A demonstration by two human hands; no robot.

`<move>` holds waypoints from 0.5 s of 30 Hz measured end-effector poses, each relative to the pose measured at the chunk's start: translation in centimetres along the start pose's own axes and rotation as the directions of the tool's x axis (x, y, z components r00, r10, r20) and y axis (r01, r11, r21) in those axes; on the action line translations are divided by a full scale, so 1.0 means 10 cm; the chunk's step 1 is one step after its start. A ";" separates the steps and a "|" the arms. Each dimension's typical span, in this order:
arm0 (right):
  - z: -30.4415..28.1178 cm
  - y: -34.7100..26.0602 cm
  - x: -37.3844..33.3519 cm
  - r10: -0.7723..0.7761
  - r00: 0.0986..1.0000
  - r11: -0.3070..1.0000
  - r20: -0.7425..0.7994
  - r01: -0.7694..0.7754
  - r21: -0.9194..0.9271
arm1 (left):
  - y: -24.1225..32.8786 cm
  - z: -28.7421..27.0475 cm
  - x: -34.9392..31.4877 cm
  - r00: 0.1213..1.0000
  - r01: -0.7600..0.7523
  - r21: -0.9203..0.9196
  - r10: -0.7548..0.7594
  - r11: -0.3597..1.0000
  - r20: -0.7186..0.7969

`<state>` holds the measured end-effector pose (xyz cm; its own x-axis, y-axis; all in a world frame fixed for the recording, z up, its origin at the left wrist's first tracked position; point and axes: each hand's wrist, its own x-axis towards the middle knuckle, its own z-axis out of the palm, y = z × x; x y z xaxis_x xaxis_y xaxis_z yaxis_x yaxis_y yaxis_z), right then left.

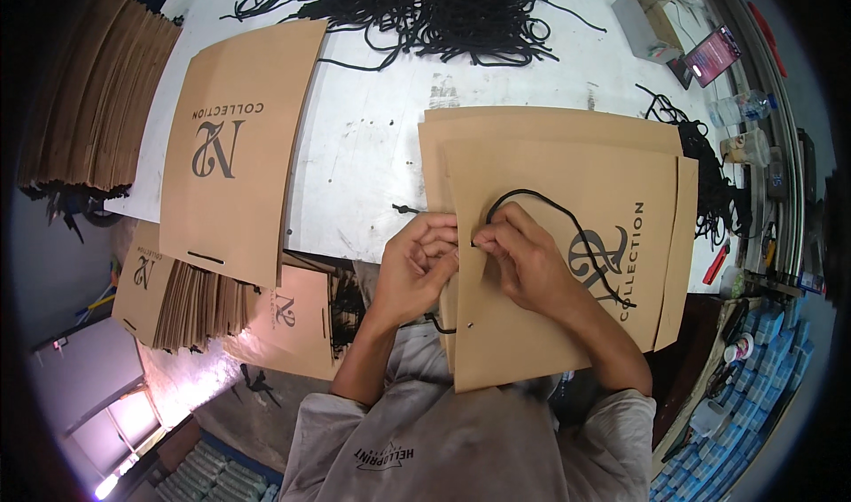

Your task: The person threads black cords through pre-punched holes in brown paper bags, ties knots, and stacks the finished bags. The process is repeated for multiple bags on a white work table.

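Note:
A flat brown paper bag point(550, 325) with dark print lies on top of a small stack in front of me, its open edge toward the left. My right hand point(523, 254) pinches a black cord point(554, 202) at a small hole near that edge. The cord loops up over the hand and trails down across the print. My left hand point(424, 267) is closed at the bag's edge, thumb and fingers against the paper; its fingertips are partly hidden. A knotted cord end point(405, 209) sticks out beyond the left fingers. Another piece of cord point(439, 326) shows below the left hand.
Finished-looking brown bags point(235, 210) lie at the left of the white table point(372, 147). A heap of black cords point(434, 15) covers the far side, with more cords point(714, 192) at right. A phone point(712, 57), bottle point(743, 108) and red cutter point(716, 264) sit along the right edge.

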<state>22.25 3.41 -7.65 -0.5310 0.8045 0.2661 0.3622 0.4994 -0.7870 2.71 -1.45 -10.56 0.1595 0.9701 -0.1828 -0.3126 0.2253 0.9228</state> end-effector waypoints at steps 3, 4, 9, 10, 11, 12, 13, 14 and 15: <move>0.11 0.00 -0.02 0.007 0.998 0.999 -0.065 -0.009 -0.037 | 0.00 0.01 0.01 1.000 0.018 0.019 -0.018 1.000 -0.010; 0.16 0.01 -0.04 0.006 0.994 0.998 -0.106 -0.013 -0.059 | -0.02 0.01 0.02 1.000 0.005 0.010 -0.005 1.000 -0.014; 0.24 0.09 -0.16 0.024 0.987 0.999 -0.158 -0.027 -0.018 | -0.10 -0.02 0.01 0.999 -0.023 -0.047 0.021 0.999 -0.048; 0.23 0.08 -0.18 0.084 0.983 0.996 -0.162 -0.079 0.032 | -0.09 -0.01 0.01 0.997 -0.022 0.025 0.024 0.999 -0.070; 0.23 0.09 -0.16 0.111 0.977 0.993 -0.182 -0.102 0.057 | -0.05 0.00 0.01 0.994 -0.022 0.105 0.032 0.994 -0.100; 0.22 0.09 -0.14 0.138 0.970 0.989 -0.199 -0.124 0.082 | 0.00 0.02 0.01 0.990 -0.019 0.183 0.043 0.983 -0.131; 0.20 0.09 -0.13 0.164 0.963 0.984 -0.213 -0.144 0.107 | 0.09 0.06 -0.03 0.961 0.001 0.284 0.077 0.959 -0.264; 0.18 0.04 -0.10 0.156 0.969 0.987 -0.189 -0.144 0.075 | 0.13 0.00 -0.07 0.957 -0.015 0.271 0.092 0.962 -0.275; 0.15 -0.03 -0.09 0.147 0.975 0.989 -0.165 -0.142 0.045 | 0.17 -0.08 -0.12 0.952 -0.029 0.261 0.106 0.965 -0.286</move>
<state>21.46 2.06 -8.44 -0.3378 0.9113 0.2355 0.3992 0.3653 -0.8410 1.26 -2.13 -9.09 -0.1492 0.9735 -0.1731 -0.0623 0.1654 0.9842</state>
